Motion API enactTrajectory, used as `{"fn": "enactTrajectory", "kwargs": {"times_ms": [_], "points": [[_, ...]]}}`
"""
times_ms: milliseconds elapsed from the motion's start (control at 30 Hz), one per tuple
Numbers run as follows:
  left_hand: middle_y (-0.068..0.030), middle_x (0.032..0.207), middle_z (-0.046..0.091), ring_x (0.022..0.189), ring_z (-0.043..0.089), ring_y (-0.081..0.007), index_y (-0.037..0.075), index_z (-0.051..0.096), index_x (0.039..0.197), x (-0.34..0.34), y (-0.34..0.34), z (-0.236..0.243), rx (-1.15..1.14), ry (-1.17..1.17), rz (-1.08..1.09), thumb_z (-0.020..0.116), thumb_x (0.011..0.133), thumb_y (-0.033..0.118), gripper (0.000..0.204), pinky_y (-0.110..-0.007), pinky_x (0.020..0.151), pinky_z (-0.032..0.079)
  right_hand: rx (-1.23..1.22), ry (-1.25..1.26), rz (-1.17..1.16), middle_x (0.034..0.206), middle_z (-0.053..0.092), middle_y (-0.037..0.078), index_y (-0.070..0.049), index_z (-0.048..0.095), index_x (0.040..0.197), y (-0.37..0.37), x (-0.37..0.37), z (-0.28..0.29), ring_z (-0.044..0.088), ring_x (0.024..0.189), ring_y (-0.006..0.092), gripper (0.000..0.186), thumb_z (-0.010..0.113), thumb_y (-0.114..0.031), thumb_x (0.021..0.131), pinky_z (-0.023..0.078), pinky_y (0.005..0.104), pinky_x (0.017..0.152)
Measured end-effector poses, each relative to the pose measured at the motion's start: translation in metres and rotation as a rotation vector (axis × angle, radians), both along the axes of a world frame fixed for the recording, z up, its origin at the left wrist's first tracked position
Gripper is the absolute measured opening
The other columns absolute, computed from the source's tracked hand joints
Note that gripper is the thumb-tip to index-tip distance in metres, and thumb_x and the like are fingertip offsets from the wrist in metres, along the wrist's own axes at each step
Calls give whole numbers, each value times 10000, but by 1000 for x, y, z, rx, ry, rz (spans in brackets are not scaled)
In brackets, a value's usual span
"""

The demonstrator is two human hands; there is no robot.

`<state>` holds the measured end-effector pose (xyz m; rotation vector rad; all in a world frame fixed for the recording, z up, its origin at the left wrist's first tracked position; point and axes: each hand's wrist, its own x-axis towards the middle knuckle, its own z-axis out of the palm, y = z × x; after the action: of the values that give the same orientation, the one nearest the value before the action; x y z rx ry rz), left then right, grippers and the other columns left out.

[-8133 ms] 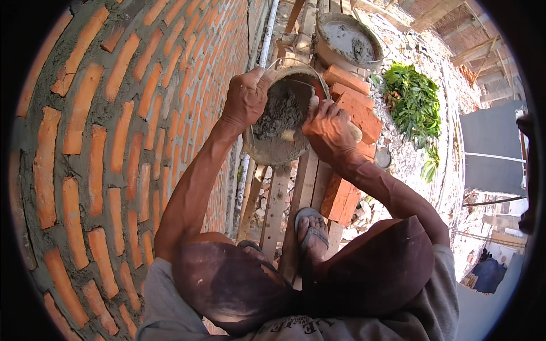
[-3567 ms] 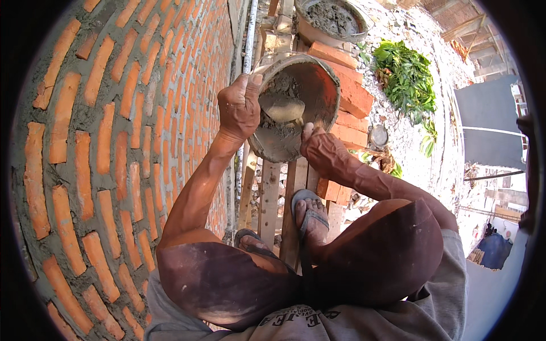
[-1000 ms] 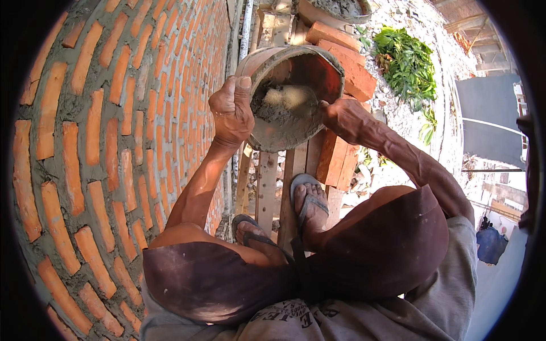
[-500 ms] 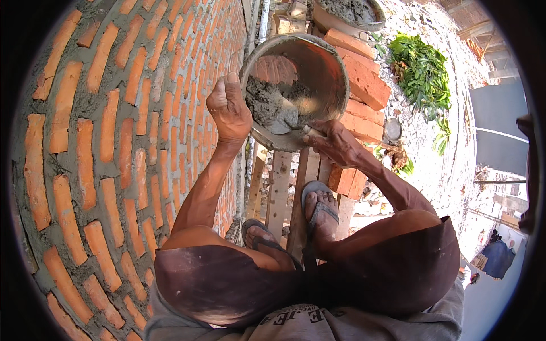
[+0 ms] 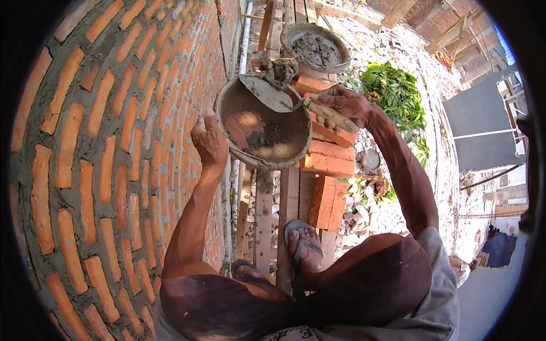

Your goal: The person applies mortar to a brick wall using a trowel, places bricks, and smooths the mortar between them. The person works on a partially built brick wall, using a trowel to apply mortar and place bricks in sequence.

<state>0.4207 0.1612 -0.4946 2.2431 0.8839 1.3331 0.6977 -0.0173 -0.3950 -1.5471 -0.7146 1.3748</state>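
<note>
My left hand (image 5: 210, 141) is closed on the left rim of a round, mortar-smeared bucket (image 5: 310, 133), which is tilted with its mouth toward me. Inside, a little grey mortar (image 5: 272, 139) clings beside a ridged reddish patch. My right hand (image 5: 347, 105) grips the wooden handle of a trowel (image 5: 264, 94). The trowel's grey blade lies across the bucket's far rim, and a lump of mortar (image 5: 280, 72) sits at the blade's far edge. Whether that lump rests on the blade or on something behind it, I cannot tell.
A brick wall (image 5: 119, 170) with wet mortar joints rises on the left. My sandalled feet are on wooden planks (image 5: 264, 204). Stacked bricks (image 5: 327, 159) stand right of the bucket. Farther off are a second mortar basin (image 5: 344, 63), green leaves (image 5: 392, 94) and rubble.
The trowel has come up out of the bucket and over its far rim, with my right hand raised. Mortar in the bucket has dwindled. The view has shifted, showing more of the far basin.
</note>
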Motion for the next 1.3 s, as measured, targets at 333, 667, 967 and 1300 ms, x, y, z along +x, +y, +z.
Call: {"fn": "enactTrajectory", "kwargs": {"times_ms": [333, 667, 967, 1300], "points": [[-132, 581, 389, 581, 378, -229, -63, 520, 765, -8, 12, 9, -196, -83, 10, 438, 972, 308, 433, -461, 571, 341, -28, -695, 235, 604, 583, 59, 11, 608, 922, -15, -54, 31, 588, 524, 166, 345, 549, -328, 942, 463, 316, 466], [-192, 924, 588, 789, 577, -301, -60, 570, 1124, -80, 23, 3, -215, -44, 167, 473, 974, 366, 462, -479, 591, 424, 75, -97, 415, 882, 646, 134, 28, 468, 1202, -32, -132, 2, 629, 685, 197, 386, 576, -221, 927, 506, 320, 552], [-248, 948, 614, 860, 596, -381, -81, 575, 1119, -123, 25, 25, -305, 130, 418, 419, 986, 352, 479, -484, 717, 441, 5, -145, -235, 714, 587, 68, 19, 520, 994, 1, -115, -95, 557, 551, 140, 242, 546, -211, 926, 480, 278, 473], [-237, 1074, 537, 878, 557, -407, -52, 445, 1293, -133, -4, -9, -565, -75, 444, 372, 995, 418, 561, -559, 701, 463, 1, 430, -527, 580, 535, 98, -30, 516, 762, 68, -66, -154, 534, 438, 232, 212, 518, -178, 915, 475, 397, 363]]}}
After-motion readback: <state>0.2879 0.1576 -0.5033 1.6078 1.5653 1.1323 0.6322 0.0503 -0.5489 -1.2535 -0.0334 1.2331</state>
